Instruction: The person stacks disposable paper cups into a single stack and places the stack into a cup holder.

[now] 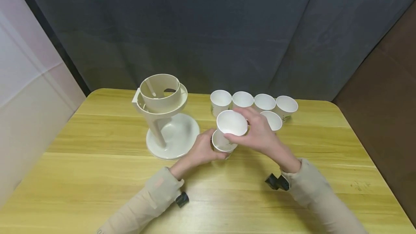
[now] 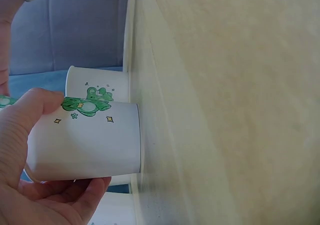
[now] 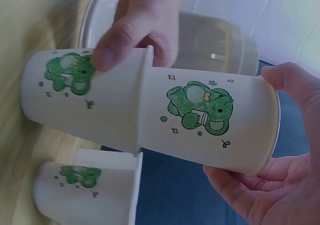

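Note:
My right hand pinches a white paper cup near its rim. The base of that cup sits just inside the mouth of a second paper cup, which stands on the table below. Around the lower cup curl the thumb and fingers of my left hand. In the right wrist view both the upper cup and the lower cup show a printed green bear. Most of the upper cup's height is still outside the lower one.
Behind my hands several more paper cups stand in a row, with one cup in front of it, partly covered by my right hand. To the left is a cream plastic stand with a round base and ring-shaped holder. A dark curtain hangs behind the table.

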Demonstrator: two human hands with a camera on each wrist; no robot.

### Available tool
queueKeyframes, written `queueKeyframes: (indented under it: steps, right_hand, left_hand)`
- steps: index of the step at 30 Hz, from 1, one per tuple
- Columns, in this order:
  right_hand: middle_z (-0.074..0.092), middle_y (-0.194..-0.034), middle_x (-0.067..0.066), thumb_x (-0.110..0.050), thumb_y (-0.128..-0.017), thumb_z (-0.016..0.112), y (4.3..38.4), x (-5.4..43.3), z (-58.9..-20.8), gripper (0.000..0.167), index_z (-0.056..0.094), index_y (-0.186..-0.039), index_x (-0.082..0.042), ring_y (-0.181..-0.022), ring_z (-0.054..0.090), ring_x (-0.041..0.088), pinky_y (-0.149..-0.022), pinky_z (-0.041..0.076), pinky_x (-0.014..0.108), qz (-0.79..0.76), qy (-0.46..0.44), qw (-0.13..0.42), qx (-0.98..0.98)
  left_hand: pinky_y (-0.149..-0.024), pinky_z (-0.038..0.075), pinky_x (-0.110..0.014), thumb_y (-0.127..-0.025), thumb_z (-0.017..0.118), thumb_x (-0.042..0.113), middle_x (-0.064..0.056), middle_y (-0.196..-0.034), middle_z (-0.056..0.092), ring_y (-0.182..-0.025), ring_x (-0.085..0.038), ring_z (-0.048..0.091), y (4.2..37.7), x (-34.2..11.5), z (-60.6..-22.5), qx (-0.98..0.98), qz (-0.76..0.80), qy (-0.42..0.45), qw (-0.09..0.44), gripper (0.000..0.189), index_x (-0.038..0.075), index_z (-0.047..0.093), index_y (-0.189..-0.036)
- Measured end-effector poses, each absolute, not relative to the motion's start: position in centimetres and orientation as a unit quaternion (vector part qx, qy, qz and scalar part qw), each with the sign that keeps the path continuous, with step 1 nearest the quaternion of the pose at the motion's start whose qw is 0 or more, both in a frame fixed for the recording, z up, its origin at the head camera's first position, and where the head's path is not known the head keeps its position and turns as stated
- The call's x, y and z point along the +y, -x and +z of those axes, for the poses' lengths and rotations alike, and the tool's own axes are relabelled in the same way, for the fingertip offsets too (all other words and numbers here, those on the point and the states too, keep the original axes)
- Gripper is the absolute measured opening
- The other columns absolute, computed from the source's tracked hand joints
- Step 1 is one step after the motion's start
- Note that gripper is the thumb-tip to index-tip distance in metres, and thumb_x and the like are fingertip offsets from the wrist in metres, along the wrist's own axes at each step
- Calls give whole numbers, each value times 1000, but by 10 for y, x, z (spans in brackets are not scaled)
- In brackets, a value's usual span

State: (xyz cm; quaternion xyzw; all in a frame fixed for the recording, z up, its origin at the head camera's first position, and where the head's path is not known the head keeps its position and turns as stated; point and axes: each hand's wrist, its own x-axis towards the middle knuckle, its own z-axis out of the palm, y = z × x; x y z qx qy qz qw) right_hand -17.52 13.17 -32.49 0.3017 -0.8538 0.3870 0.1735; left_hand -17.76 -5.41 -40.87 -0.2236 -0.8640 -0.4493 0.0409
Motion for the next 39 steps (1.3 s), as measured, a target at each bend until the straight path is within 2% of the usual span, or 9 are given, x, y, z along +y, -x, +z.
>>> queueKeyframes:
  steps: [10,18,23,39]
  right_hand:
    - [60,-112,15,-22,-62,85,178,127,-345,64,60,-115,3,-100,56,25,-77,49,38,389,-289,132,-865]
    - [61,-107,14,-27,-62,84,179,126,-357,66,60,-116,3,-90,59,25,-71,50,36,373,-283,118,-876]
    - [60,-108,14,-28,-63,84,178,125,-362,68,59,-118,3,-92,58,24,-73,50,36,380,-288,99,-874]
    - [59,-116,14,-30,-67,83,179,127,-373,68,57,-121,2,-99,59,29,-78,50,39,358,-318,86,-873]
  left_hand:
    - [-79,50,-35,-59,85,19,-12,-102,64,-92,-24,60,178,-55,-410,-869,-441,220,34,66,-1,56,-115]
    - [-82,49,-36,-59,84,19,-12,-104,64,-95,-23,60,179,-54,-411,-863,-449,227,39,69,-1,55,-119]
    - [-84,49,-36,-59,84,18,-12,-105,64,-96,-23,60,179,-55,-411,-861,-453,226,40,70,-1,55,-119]
    - [-75,49,-31,-59,83,16,-13,-96,64,-87,-23,60,179,-56,-412,-859,-451,239,45,61,-3,57,-110]
